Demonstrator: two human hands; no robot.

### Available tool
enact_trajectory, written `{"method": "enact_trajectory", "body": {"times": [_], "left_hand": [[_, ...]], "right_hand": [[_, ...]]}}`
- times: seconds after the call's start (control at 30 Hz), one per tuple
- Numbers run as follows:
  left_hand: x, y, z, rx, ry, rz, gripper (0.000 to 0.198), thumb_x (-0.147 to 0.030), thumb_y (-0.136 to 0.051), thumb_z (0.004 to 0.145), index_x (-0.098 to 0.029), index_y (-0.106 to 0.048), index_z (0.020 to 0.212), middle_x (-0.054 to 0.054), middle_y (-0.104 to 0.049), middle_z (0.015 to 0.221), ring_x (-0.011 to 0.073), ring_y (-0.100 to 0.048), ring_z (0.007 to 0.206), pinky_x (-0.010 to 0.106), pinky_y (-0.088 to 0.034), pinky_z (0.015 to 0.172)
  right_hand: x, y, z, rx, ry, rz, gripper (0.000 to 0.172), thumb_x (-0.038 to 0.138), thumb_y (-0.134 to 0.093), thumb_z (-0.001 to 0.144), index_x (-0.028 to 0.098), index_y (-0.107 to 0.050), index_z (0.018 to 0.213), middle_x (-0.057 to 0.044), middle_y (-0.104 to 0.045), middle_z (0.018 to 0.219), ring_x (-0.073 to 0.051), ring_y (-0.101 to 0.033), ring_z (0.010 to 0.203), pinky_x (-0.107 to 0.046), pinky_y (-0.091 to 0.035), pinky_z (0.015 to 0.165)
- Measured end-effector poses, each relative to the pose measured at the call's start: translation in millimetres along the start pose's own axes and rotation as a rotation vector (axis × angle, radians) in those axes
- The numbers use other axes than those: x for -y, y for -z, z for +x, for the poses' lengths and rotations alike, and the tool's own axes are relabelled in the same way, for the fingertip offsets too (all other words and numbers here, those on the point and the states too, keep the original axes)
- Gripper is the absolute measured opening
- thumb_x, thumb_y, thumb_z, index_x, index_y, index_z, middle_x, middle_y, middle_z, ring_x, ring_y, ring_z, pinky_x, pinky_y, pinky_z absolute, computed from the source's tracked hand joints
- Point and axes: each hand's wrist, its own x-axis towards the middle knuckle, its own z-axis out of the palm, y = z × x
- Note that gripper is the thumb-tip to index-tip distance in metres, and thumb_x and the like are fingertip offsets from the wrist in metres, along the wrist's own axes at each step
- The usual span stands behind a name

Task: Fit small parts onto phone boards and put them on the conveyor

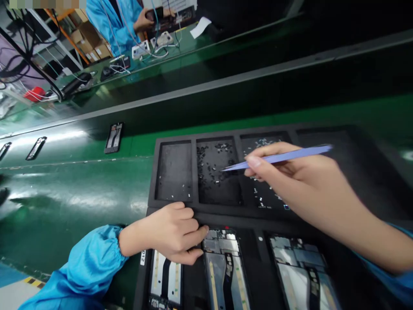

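Purple tweezers (290, 156) are pinched in my right hand (309, 176), their tips over a shallow compartment (222, 196) strewn with tiny dark pieces. Whether the tips hold a piece is too small to tell. My left hand (177, 232) is loosely curled, thumb and index finger apart. Its index fingertip is at the upper left edge of an opened phone (217, 269). Another opened phone (174, 280) lies partly below that hand, and a third opened phone (298, 267) sits to the right. All three rest in a black foam tray (195, 275).
Behind the phones, a compartment (174, 170) on the left contains a few specks. Small shiny parts (263, 142) lie in one beneath my right hand. Phone frames (114, 137) rest on the green bench (80, 181). Across it, a person in blue (111, 26) handles a dark device near cables and power strips.
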Motion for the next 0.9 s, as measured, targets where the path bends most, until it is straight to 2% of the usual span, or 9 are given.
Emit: {"method": "enact_trajectory", "body": {"times": [0.07, 0.13, 0.2, 0.3, 0.4, 0.5, 0.6, 0.73, 0.9], "left_hand": [[-1.5, 0.7, 1.0, 0.011, -0.007, 0.025, 0.036, -0.036, -0.058, 0.094, -0.007, -0.068, 0.113, 0.0, -0.055, 0.068, 0.0182, -0.051, 0.062, 0.035, -0.037, 0.055], [-3.4, 2.0, 2.8, 0.012, -0.028, 0.081, 0.037, -0.037, -0.06, 0.093, -0.006, -0.069, 0.11, 0.0, -0.054, 0.068, 0.0175, -0.051, 0.061, 0.034, -0.038, 0.054], [-5.1, 3.7, 5.1, 0.005, -0.052, 0.144, 0.038, -0.038, -0.061, 0.094, -0.004, -0.071, 0.108, 0.001, -0.052, 0.068, 0.0164, -0.05, 0.06, 0.032, -0.038, 0.053], [-6.0, 6.0, 7.7, 0.005, -0.075, 0.192, 0.038, -0.036, -0.062, 0.095, -0.002, -0.073, 0.106, 0.001, -0.05, 0.067, 0.0147, -0.047, 0.059, 0.03, -0.037, 0.05], [-4.4, 6.8, 8.1, -0.005, -0.076, 0.177, 0.039, -0.036, -0.061, 0.095, -0.001, -0.075, 0.107, 0.0, -0.048, 0.067, 0.0139, -0.045, 0.057, 0.029, -0.038, 0.048], [-2.7, 6.3, 7.4, -0.027, -0.072, 0.146, 0.039, -0.036, -0.061, 0.095, -0.002, -0.076, 0.106, 0.0, -0.047, 0.067, 0.0135, -0.044, 0.056, 0.029, -0.037, 0.048], [-2.5, 5.2, 7.3, -0.025, -0.049, 0.125, 0.037, -0.035, -0.06, 0.095, -0.003, -0.076, 0.104, 0.0, -0.047, 0.067, 0.0135, -0.044, 0.056, 0.029, -0.037, 0.048], [-3.3, 3.2, 7.2, -0.02, 0.0, 0.091, 0.035, -0.034, -0.057, 0.095, -0.005, -0.076, 0.102, 0.0, -0.046, 0.067, 0.0139, -0.043, 0.057, 0.029, -0.038, 0.048], [-2.1, 3.6, 6.0, -0.021, 0.004, 0.07, 0.036, -0.035, -0.059, 0.094, -0.005, -0.076, 0.103, 0.0, -0.046, 0.067, 0.0142, -0.043, 0.059, 0.03, -0.037, 0.049]], "right_hand": [[-7.5, -11.1, 10.0, 0.048, 0.002, 0.073, 0.041, 0.053, -0.063, 0.097, 0.021, -0.071, 0.073, -0.006, -0.075, 0.092, -0.018, -0.068, 0.066, -0.028, -0.052, 0.052], [-16.2, -22.8, 15.3, 0.123, -0.004, 0.131, 0.04, 0.052, -0.063, 0.098, 0.02, -0.072, 0.075, -0.005, -0.074, 0.088, -0.017, -0.068, 0.067, -0.027, -0.053, 0.056], [-25.2, -31.5, 16.2, 0.203, -0.001, 0.145, 0.039, 0.051, -0.061, 0.1, 0.02, -0.071, 0.078, -0.004, -0.072, 0.082, -0.015, -0.064, 0.062, -0.026, -0.05, 0.052], [-34.9, -35.9, 13.1, 0.263, 0.013, 0.105, 0.036, 0.048, -0.058, 0.101, 0.02, -0.072, 0.083, -0.004, -0.073, 0.085, -0.013, -0.059, 0.056, -0.026, -0.042, 0.044], [-36.9, -34.5, 10.4, 0.274, 0.022, 0.063, 0.026, 0.04, -0.059, 0.101, 0.023, -0.073, 0.088, -0.002, -0.073, 0.082, -0.013, -0.06, 0.056, -0.024, -0.036, 0.038], [-34.1, -34.1, 10.0, 0.277, 0.056, 0.034, 0.016, 0.032, -0.061, 0.099, 0.025, -0.073, 0.09, 0.001, -0.072, 0.075, -0.014, -0.066, 0.061, -0.022, -0.035, 0.036], [-31.9, -35.8, 10.3, 0.264, 0.112, -0.002, 0.014, 0.029, -0.061, 0.098, 0.026, -0.072, 0.089, 0.001, -0.075, 0.081, -0.014, -0.067, 0.061, -0.022, -0.038, 0.037], [-33.9, -37.6, 9.9, 0.243, 0.162, -0.037, 0.013, 0.026, -0.061, 0.098, 0.026, -0.071, 0.09, 0.001, -0.076, 0.083, -0.014, -0.068, 0.062, -0.024, -0.047, 0.046], [-37.6, -37.7, 8.7, 0.25, 0.17, -0.055, 0.012, 0.026, -0.06, 0.099, 0.026, -0.07, 0.093, 0.002, -0.076, 0.084, -0.015, -0.068, 0.062, -0.025, -0.054, 0.056]]}}
